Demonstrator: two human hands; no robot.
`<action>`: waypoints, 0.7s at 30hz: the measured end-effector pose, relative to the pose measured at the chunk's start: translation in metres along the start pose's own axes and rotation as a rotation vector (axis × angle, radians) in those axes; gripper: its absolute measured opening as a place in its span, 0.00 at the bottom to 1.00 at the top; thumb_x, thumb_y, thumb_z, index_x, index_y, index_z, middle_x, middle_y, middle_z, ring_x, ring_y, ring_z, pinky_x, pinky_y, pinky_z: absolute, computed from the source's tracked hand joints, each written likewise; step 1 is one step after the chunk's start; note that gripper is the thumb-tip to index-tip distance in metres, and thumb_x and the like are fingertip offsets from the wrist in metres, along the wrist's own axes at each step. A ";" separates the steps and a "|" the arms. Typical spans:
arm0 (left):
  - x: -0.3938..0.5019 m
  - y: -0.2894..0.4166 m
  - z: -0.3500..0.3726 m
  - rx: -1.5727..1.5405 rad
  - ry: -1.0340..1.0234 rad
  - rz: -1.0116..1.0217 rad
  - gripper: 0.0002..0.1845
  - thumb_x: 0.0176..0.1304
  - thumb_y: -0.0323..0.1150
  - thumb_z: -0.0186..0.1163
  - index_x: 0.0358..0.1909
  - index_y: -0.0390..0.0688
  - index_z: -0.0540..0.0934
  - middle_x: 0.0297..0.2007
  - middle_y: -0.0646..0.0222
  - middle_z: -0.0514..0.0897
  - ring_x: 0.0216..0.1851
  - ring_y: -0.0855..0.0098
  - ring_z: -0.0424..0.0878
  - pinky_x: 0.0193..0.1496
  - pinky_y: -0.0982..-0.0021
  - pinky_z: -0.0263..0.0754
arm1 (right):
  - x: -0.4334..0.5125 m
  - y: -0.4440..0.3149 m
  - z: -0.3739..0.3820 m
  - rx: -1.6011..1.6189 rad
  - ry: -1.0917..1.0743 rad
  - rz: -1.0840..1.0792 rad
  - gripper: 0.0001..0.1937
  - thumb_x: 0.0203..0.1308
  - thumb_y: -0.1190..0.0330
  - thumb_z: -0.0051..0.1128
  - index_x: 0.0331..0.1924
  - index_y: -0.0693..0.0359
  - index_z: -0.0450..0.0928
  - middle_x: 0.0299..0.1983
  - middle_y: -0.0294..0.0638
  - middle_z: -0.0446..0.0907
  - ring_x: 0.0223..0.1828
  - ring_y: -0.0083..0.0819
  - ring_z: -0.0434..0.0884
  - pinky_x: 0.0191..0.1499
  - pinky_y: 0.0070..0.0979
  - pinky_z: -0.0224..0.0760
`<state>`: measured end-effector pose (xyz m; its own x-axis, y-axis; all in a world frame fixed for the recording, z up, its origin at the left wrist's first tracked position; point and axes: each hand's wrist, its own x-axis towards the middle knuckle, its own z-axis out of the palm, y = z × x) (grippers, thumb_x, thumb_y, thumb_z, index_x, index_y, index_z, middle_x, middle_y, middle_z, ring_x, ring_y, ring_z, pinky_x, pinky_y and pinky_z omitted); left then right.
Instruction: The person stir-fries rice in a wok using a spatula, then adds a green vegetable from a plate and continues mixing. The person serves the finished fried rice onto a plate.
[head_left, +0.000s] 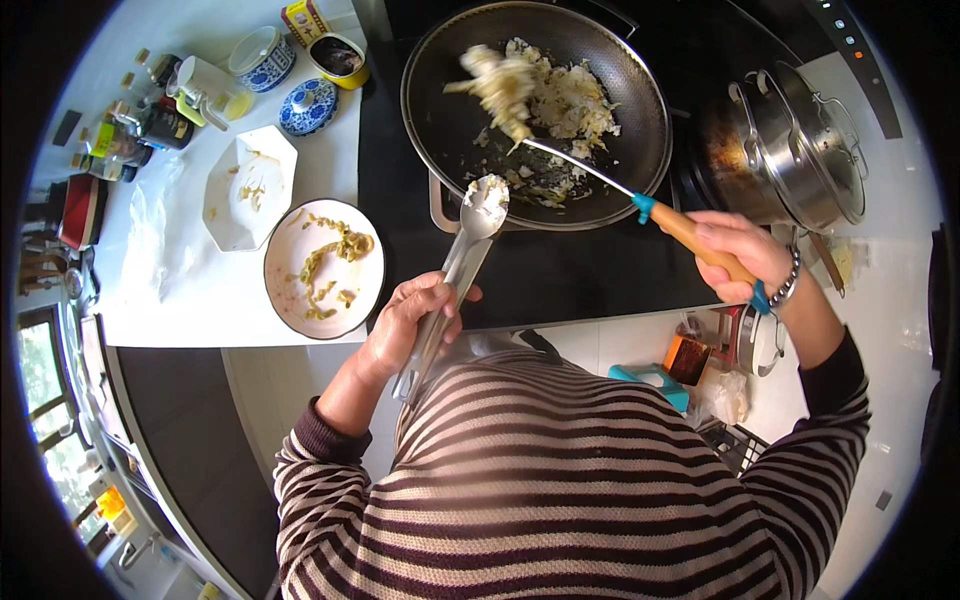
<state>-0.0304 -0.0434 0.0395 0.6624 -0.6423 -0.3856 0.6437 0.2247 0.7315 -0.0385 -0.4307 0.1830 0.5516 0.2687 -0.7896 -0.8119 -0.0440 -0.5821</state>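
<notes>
My right hand (739, 251) grips the wooden handle of a spatula (694, 240), whose head is hidden under a blurred load of rice and greens (499, 86) above the wok. A dark wok (465, 150) on the hob holds a mound of fried rice (574, 101), with scraps scattered over its near side. In my left hand (420, 315) is a long-handled metal spoon (480, 225), its bowl by the wok's near rim with white rice stuck in it. Left of that hand sits a round white bowl (281, 255) with some greenish pickled vegetable (330, 255).
An octagonal white dish (221, 202) with food scraps lies on the white counter (172, 315). Behind it are a blue-and-white jar (262, 64), its lid (309, 109), a yellow tin (352, 79) and several bottles (161, 127). Steel pots (814, 165) stand right of the wok.
</notes>
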 end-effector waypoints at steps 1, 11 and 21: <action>0.000 0.000 0.000 0.004 0.000 0.005 0.19 0.68 0.47 0.51 0.26 0.43 0.72 0.44 0.54 0.80 0.22 0.78 0.73 0.22 0.78 0.72 | -0.004 0.009 -0.007 0.182 -0.097 0.001 0.24 0.72 0.59 0.39 0.66 0.63 0.59 0.18 0.35 0.69 0.07 0.18 0.63 0.10 0.16 0.55; -0.002 0.002 0.000 -0.089 -0.006 -0.041 0.14 0.67 0.37 0.49 0.25 0.41 0.73 0.44 0.59 0.81 0.24 0.77 0.74 0.24 0.78 0.71 | -0.045 -0.021 -0.005 -0.597 0.360 -0.369 0.26 0.70 0.63 0.42 0.70 0.61 0.56 0.21 0.34 0.70 0.13 0.12 0.65 0.12 0.10 0.62; -0.003 0.003 0.001 -0.084 0.016 -0.044 0.14 0.66 0.37 0.49 0.25 0.41 0.73 0.44 0.59 0.81 0.24 0.78 0.75 0.23 0.77 0.71 | -0.046 -0.058 0.004 -1.406 0.642 -0.234 0.22 0.61 0.68 0.52 0.60 0.62 0.71 0.30 0.45 0.79 0.26 0.33 0.79 0.30 0.30 0.72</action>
<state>-0.0304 -0.0415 0.0433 0.6381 -0.6414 -0.4261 0.7020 0.2573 0.6640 -0.0176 -0.4367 0.2543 0.9191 -0.0264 -0.3932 -0.0782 -0.9901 -0.1163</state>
